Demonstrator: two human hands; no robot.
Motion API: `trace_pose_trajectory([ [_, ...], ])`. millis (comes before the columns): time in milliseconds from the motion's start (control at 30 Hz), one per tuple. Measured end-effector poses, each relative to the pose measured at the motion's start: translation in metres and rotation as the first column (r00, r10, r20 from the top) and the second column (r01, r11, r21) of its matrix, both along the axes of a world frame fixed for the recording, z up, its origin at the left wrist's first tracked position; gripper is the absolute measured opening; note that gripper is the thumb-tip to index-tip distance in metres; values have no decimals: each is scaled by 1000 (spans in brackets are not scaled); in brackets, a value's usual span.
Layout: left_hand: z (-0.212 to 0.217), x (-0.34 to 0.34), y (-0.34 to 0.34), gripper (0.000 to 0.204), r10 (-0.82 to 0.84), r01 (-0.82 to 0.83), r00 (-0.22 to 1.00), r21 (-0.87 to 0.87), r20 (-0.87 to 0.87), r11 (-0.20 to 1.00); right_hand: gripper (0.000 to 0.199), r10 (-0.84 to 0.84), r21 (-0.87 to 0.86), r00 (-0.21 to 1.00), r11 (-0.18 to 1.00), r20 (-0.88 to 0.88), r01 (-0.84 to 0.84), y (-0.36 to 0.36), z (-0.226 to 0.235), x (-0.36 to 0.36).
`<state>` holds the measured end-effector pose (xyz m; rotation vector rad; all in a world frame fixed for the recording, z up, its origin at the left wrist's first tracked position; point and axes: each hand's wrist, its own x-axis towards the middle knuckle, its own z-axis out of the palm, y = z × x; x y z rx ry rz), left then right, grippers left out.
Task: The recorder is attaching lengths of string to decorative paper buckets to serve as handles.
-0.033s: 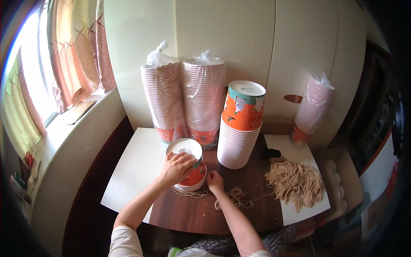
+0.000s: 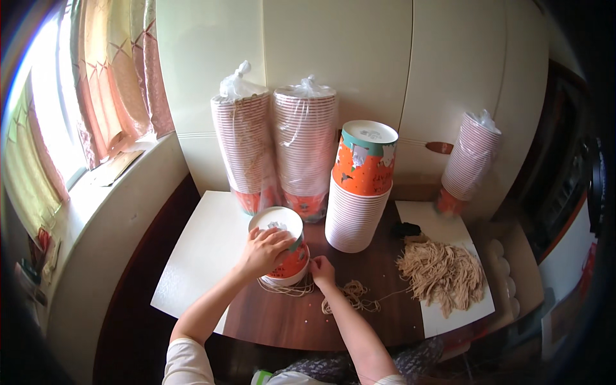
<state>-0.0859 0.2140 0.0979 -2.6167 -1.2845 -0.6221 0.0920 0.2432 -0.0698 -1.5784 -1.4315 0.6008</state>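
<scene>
My left hand [image 2: 265, 248] lies over the near side of an upside-down orange paper bucket [image 2: 296, 261], gripping its white base edge. The bucket stands rim-down on the table in front of me. Close against its right side, near the rim, the fingers of my right hand [image 2: 322, 271] are pinched together on thin tan cord. Loops of cord [image 2: 285, 290] lie around the near side of the rim. More cord is tangled in a loose heap [image 2: 352, 298] by my right wrist, and a strand runs from it toward a large bundle of cut cords [image 2: 443, 273].
Two tall bagged stacks of buckets [image 2: 242, 141] [image 2: 306, 144] stand behind the bucket. An unwrapped upside-down stack [image 2: 357, 215] is to their right, and another bagged stack [image 2: 473, 157] at the far right. White boards [image 2: 189, 256] cover parts of the brown table [image 2: 269, 324]. A dark object [image 2: 406, 229] lies behind the cord bundle.
</scene>
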Motion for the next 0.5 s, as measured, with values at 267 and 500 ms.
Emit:
trace_pose_trajectory([
  [267,-2,-2,-2,36,34,-34,999,-13,-5,999,17,104,6,991,995,-85,-104,-7,12,14],
  [500,-13,18,-15,33,-67,81,996,356,-51,931,18,89,-50,921,992,-378,-116,1,-18,19],
])
